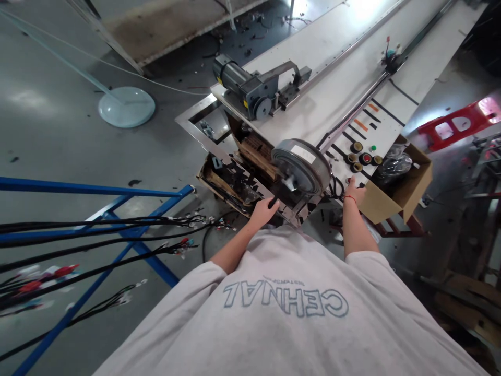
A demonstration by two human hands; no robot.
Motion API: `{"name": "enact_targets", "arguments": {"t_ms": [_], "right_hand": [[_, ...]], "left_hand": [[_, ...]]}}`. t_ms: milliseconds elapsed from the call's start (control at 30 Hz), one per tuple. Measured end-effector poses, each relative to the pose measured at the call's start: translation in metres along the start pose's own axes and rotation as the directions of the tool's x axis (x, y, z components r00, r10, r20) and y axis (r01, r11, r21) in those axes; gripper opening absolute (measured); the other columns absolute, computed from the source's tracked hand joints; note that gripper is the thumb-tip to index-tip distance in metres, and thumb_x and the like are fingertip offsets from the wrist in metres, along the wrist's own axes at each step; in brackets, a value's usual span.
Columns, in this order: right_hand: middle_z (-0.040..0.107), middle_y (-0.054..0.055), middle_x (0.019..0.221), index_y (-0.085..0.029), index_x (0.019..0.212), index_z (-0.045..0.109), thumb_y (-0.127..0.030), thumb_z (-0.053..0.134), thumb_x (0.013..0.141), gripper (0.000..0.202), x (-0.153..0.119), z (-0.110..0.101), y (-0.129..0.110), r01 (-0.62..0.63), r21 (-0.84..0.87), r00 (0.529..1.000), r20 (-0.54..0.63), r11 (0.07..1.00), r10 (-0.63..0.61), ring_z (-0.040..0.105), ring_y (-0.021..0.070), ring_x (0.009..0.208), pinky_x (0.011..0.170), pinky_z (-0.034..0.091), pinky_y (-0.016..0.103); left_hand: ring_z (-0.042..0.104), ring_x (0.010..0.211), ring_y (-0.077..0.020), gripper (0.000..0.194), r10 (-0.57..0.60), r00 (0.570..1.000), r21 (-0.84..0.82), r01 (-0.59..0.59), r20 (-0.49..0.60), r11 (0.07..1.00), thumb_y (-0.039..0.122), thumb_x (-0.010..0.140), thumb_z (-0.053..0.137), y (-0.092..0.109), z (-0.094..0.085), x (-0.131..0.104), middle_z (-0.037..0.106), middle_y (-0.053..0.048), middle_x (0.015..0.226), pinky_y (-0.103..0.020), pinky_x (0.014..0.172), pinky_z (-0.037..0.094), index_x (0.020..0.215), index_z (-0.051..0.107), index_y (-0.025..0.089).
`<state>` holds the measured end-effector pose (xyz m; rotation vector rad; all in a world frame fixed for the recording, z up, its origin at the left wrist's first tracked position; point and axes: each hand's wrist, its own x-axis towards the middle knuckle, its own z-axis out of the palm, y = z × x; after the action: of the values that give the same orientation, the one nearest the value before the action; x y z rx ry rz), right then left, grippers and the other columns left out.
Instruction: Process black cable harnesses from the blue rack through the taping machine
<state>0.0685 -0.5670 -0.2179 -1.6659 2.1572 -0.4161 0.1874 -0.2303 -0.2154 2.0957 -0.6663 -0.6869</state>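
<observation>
My left hand is closed at the near end of the bench, with a small black piece at its fingertips; its kind does not show. Just beyond it stands a grey round reel with a white label. My right hand is closed beside the bench's near edge, close to black cable loops. Whatever its fingers grip is hidden or too small to make out. The cardboard box sits right beside that hand, with clear plastic wrapping inside.
A motor unit is mounted on the long white bench. Tape rolls lie on the bench near the box. To the left, a blue frame carries black wire harnesses. A round stand base is on the floor.
</observation>
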Motion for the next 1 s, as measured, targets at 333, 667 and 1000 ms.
{"name": "enact_targets", "arguments": {"t_ms": [333, 667, 1000], "right_hand": [[0.059, 0.022, 0.121, -0.013, 0.116, 0.052, -0.07, 0.052, 0.078, 0.068, -0.001, -0.002, -0.002, -0.012, -0.004, 1.0, 0.019, 1.0, 0.012, 0.056, 0.0351, 0.115, 0.097, 0.043, 0.047], [0.06, 0.022, 0.118, -0.013, 0.115, 0.052, -0.07, 0.052, 0.078, 0.069, 0.001, 0.0, 0.0, 0.006, 0.013, 1.0, 0.008, 1.0, -0.006, 0.057, 0.0351, 0.113, 0.096, 0.045, 0.048], [0.06, 0.022, 0.118, -0.014, 0.114, 0.052, -0.071, 0.053, 0.077, 0.068, 0.003, 0.002, 0.001, -0.006, 0.007, 1.0, 0.001, 1.0, 0.006, 0.057, 0.0344, 0.113, 0.096, 0.045, 0.048]], "left_hand": [[0.058, 0.064, -0.017, 0.029, 0.019, 0.997, 0.066, -0.014, -0.073, 0.998, 0.037, 0.086, 0.05, 0.003, -0.003, 0.003, 0.064, -0.005, 0.066, -0.026, 0.063, 0.041, 0.075, 0.065, 0.015], [0.066, 0.082, -0.0229, 0.037, 0.078, 0.997, 0.251, -0.07, -0.022, 0.966, 0.046, 0.095, 0.036, -0.03, -0.013, -0.027, 0.069, -0.009, 0.087, -0.03, 0.073, 0.046, 0.097, 0.059, 0.018], [0.065, 0.078, -0.0204, 0.037, -0.041, 0.999, 0.345, 0.031, 0.023, 0.938, 0.044, 0.094, 0.036, -0.065, -0.032, -0.061, 0.069, -0.008, 0.077, -0.025, 0.067, 0.042, 0.087, 0.062, 0.018]]}}
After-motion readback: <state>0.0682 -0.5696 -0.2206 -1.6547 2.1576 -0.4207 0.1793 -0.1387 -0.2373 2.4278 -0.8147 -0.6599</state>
